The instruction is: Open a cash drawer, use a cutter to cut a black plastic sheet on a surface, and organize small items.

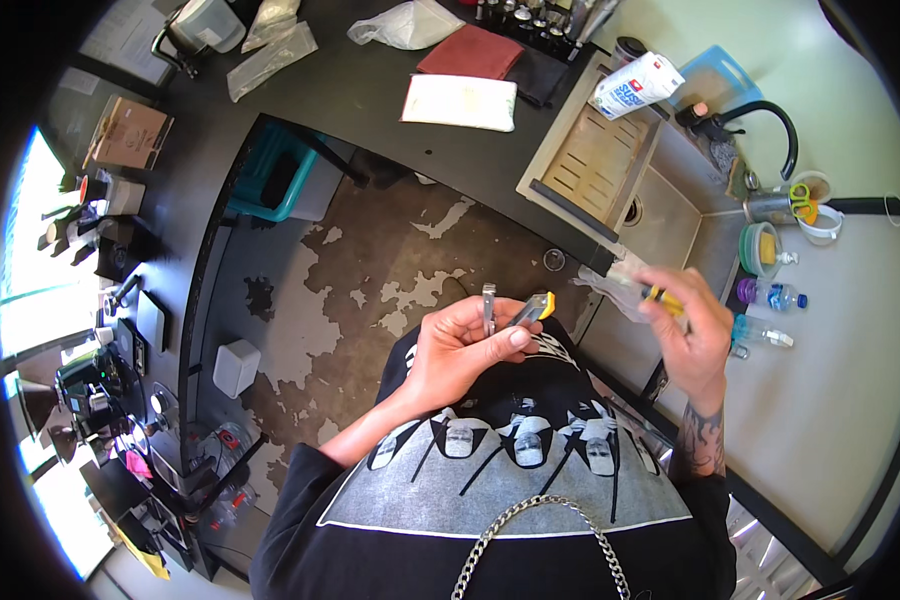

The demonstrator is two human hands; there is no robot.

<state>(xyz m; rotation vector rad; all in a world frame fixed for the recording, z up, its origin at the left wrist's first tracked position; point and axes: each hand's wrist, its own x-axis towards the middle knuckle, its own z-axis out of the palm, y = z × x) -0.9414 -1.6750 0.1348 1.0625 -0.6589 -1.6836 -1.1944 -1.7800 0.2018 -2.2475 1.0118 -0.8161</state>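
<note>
My left hand (461,349) is closed around two small things in front of my shirt. One is a narrow metal piece (489,309) standing upright between the fingers. The other is a greyish, partly clear piece with a yellow end (534,309), pinched near the thumb; I cannot tell exactly what either is. Further right, my right hand (688,334) is raised beside the sink and grips a small yellow-and-black tool (664,300), blurred and partly hidden by the fingers. Crumpled translucent plastic (621,289) shows behind that hand, at the counter's corner.
A sink (675,196) with a slotted drainer tray (596,161) and black faucet (776,112) is at right. Bottles (784,296) stand on the light counter. The dark counter (375,97) bears folded cloths (472,52) and a white packet (459,103). A teal bin (300,187) sits below.
</note>
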